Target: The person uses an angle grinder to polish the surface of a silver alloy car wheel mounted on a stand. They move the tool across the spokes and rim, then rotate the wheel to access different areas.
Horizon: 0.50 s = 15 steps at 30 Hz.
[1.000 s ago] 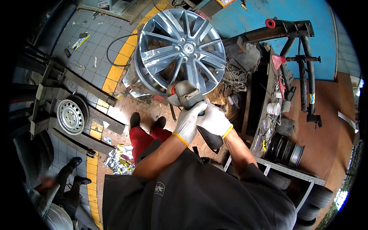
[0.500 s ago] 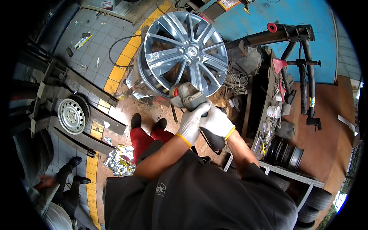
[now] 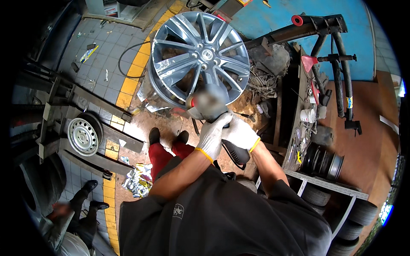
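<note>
My left hand (image 3: 211, 135) and my right hand (image 3: 240, 133), both in white knit gloves with yellow cuffs, are closed around an angle grinder (image 3: 236, 154). The tool's dark handle runs back beneath my right wrist. Its head, blurred with a red patch on one side, overlaps the lower rim of a grey multi-spoke alloy wheel (image 3: 207, 54). From above I cannot tell whether head and rim touch. The wheel lies tilted with its spoked face toward me, and scuffed, pale patches mark its spokes.
A silver steel wheel (image 3: 83, 135) leans on dark metal rails (image 3: 100, 160) at left. Crumpled foil (image 3: 137, 181) lies beside my feet. At right stand a cluttered bench (image 3: 294, 141), a black frame (image 3: 337, 81) and stacked tyres (image 3: 363, 211). Another person's legs (image 3: 83, 202) show lower left.
My view has shifted slightly, so the alloy wheel sits further left in the picture. Both hands keep their hold on the grinder, whose head now looks more blurred.
</note>
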Tool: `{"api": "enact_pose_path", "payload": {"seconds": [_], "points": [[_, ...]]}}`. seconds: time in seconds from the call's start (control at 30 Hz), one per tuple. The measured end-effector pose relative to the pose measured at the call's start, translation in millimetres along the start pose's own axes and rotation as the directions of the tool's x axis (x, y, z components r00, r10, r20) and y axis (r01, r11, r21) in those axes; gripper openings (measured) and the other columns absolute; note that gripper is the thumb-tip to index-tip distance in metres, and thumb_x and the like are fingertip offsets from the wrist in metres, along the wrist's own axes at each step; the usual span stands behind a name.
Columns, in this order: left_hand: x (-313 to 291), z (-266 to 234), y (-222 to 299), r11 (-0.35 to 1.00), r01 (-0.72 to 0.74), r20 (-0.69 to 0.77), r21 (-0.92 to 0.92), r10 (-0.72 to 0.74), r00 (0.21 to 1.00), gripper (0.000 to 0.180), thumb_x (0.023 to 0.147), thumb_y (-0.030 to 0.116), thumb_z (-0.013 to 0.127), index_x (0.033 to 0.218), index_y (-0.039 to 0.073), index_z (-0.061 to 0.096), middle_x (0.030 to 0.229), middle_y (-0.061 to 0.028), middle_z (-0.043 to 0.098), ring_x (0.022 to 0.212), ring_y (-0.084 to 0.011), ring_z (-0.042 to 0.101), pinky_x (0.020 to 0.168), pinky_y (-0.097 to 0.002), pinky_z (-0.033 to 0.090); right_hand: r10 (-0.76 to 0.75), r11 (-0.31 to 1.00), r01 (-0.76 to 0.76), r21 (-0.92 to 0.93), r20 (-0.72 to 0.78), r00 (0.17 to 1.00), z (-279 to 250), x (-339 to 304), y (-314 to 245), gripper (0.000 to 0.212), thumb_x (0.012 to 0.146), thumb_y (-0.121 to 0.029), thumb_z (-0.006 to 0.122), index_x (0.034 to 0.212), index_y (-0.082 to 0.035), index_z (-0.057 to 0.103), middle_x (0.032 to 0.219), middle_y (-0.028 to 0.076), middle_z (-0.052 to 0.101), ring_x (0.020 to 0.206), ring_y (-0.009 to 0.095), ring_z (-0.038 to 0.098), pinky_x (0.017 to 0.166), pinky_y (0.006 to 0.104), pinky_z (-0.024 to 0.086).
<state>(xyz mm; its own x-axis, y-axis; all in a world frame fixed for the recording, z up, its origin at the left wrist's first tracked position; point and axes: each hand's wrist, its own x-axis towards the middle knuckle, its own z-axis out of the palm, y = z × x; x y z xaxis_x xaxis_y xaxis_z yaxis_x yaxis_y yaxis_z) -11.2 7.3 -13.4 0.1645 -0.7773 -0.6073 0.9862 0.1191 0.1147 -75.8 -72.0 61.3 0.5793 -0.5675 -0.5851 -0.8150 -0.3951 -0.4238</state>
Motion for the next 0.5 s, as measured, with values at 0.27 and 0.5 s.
{"api": "enact_pose_path", "payload": {"seconds": [0.27,0.5], "points": [[7.8,-1.1,0.1,0.999,-0.030,0.006,0.024,0.030,1.000,0.034,0.083,0.014,0.080,0.111,0.001,0.068,0.105,-0.0042,0.068,0.094,-0.0142,0.065,0.084,-0.0278,0.051,-0.064,0.995,0.063,0.072,0.012,0.998,-1.2,8.4,10.5,0.081,0.077,-0.034,0.076,0.144,-0.002,0.042,0.115,0.024,0.068,0.108,0.036,0.067,0.092,0.0418,0.052],[13.2,-3.5,2.0,0.998,-0.041,0.033,0.039,0.040,0.999,0.031,0.083,0.014,0.080,0.110,0.001,0.070,0.106,-0.0041,0.069,0.095,-0.0139,0.065,0.085,-0.0279,0.051,-0.100,0.988,0.098,0.120,0.015,0.995,2.3,13.2,16.2,0.079,0.078,-0.033,0.077,0.142,-0.001,0.044,0.116,0.024,0.068,0.108,0.035,0.067,0.092,0.0414,0.052]]}}
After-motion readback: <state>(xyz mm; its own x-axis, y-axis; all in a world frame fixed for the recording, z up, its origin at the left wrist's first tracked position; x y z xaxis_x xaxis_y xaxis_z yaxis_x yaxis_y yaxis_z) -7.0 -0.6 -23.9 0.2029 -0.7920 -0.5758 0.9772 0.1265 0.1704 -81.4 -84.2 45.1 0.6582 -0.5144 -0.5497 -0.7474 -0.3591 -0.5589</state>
